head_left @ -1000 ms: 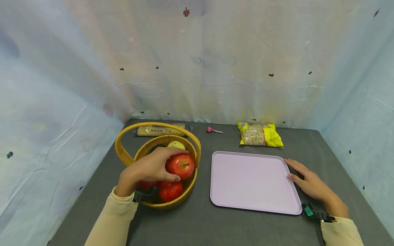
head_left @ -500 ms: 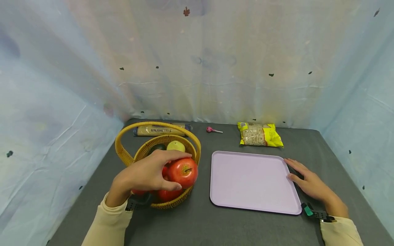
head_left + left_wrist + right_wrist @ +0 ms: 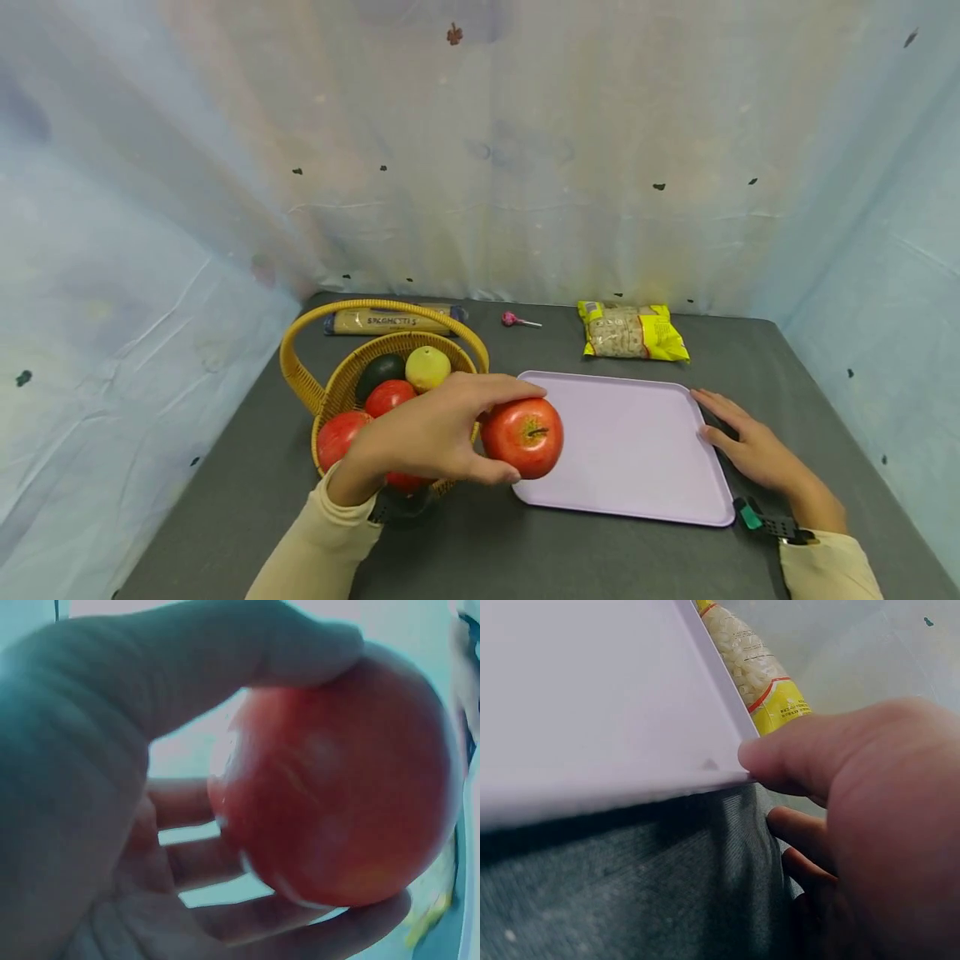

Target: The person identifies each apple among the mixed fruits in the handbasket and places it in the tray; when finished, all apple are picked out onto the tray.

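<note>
My left hand grips a red apple between thumb and fingers, raised beside the basket and overlapping the left edge of the tray. In the left wrist view the thumb lies on one side of the apple and the fingers curl under the other. A lilac tray lies flat on the dark table. At its right edge rests my right hand, fingers extended, the thumb touching the rim. The yellow wicker basket holds several red apples, a dark green fruit and a yellow-green fruit.
Behind the basket lies a spaghetti pack. A pink lollipop and a yellow-ended clear bag of pale pieces lie along the back. The basket's tall handle arches up. Pale curtains enclose the table.
My left hand has lifted the red apple out of the basket and carried it right to the tray's left edge. The right hand has stayed at the tray's right edge.
</note>
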The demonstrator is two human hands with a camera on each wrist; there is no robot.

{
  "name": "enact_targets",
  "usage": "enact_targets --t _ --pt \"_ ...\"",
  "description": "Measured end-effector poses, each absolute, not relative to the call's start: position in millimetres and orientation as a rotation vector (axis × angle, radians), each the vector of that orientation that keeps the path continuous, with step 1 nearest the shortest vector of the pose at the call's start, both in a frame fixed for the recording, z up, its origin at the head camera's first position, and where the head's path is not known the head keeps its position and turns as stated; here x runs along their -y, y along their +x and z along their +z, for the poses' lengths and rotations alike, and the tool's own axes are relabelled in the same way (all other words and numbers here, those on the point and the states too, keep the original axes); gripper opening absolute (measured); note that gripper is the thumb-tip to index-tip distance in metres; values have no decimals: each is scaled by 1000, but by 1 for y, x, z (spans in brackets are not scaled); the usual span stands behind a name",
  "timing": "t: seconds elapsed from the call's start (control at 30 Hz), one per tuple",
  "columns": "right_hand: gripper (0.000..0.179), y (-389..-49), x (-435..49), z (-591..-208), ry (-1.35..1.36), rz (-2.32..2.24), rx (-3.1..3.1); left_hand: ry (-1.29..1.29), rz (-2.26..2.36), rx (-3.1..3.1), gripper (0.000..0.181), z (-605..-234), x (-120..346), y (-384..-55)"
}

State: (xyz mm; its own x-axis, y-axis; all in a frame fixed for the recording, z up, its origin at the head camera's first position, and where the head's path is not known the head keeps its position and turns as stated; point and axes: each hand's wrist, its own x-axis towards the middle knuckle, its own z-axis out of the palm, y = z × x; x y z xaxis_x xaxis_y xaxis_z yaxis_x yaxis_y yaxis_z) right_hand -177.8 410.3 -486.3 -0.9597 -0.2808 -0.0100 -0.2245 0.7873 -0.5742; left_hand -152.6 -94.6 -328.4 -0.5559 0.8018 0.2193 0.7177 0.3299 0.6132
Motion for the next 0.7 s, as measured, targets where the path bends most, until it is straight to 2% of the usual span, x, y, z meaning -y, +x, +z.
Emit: enact_targets --t 0.27,0.7 --pt "66 -178 -410 -488 -407 -901 -2890 1471 980 -2427 76 -336 28 -169" --pt "66 -179 -410 -488 -381 -888 -2887 1415 1045 -2481 71 -368 -40 -200"
